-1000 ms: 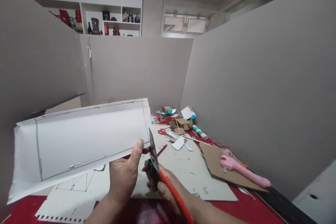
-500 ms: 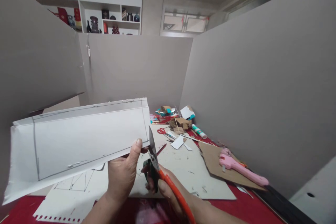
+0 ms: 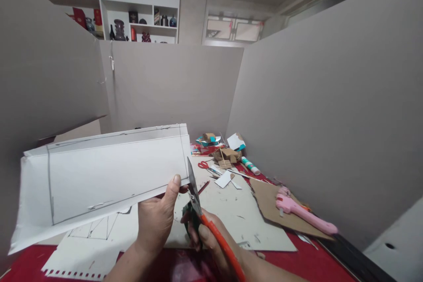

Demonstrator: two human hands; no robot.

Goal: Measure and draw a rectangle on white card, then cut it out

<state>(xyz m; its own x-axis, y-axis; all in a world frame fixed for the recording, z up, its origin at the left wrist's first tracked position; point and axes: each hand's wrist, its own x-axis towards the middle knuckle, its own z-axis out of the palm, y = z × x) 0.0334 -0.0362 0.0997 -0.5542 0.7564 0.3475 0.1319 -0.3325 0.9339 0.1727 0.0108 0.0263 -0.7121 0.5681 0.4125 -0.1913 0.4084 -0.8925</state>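
Observation:
My left hand [image 3: 157,218] grips the lower right corner of a folded white card sheet [image 3: 112,172], thumb on top and fingers underneath. Dark marker lines run along the sheet's borders, and it is tilted up above the table. In my right hand [image 3: 209,239] is a pair of scissors [image 3: 221,240] with one orange handle and one dark green one. The blades point up beside the sheet's right edge, close to my left thumb. Whether they touch the card I cannot tell. Below the sheet lies a paper [image 3: 89,251] with drawn lines and a perforated edge.
A pale board [image 3: 264,233] covers part of the red cloth. To the right, a pink glue gun [image 3: 307,218] lies on brown cardboard [image 3: 264,198]. Farther back are red-handled scissors [image 3: 203,165], a teal-and-white tube [image 3: 250,165] and cardboard scraps [image 3: 228,156]. Grey panels [image 3: 172,83] stand around the table.
The white card sheet has shifted slightly to the right, with my left hand on it. The fingers of my right hand have moved a little on the scissors' dark handle.

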